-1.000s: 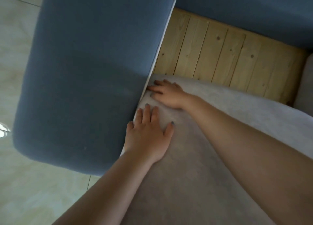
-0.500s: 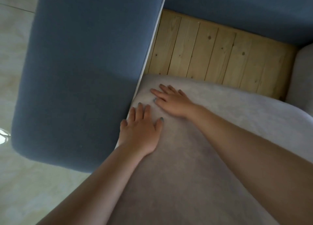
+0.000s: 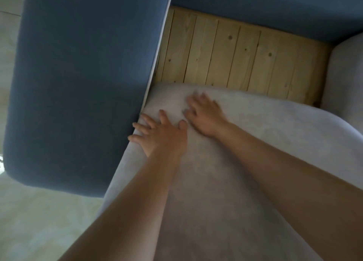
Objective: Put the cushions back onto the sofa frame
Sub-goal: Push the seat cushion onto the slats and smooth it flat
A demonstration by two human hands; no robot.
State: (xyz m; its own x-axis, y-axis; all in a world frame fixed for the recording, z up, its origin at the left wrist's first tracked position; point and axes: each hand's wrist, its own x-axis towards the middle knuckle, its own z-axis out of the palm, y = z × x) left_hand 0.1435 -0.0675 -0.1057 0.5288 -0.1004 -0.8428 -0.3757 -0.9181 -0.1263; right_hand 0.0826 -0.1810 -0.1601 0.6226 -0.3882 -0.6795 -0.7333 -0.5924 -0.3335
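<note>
While under left hand point(image 3: 163, 135) and right hand point(image 3: 206, 118), cushion point(image 3: 279, 127) lengthwise toward slats point(image 3: 235, 60).

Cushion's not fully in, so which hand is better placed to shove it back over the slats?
Probably the right hand: flat on the grey seat cushion, nearer its far edge. The left hand sits at its side by the blue armrest.
</note>
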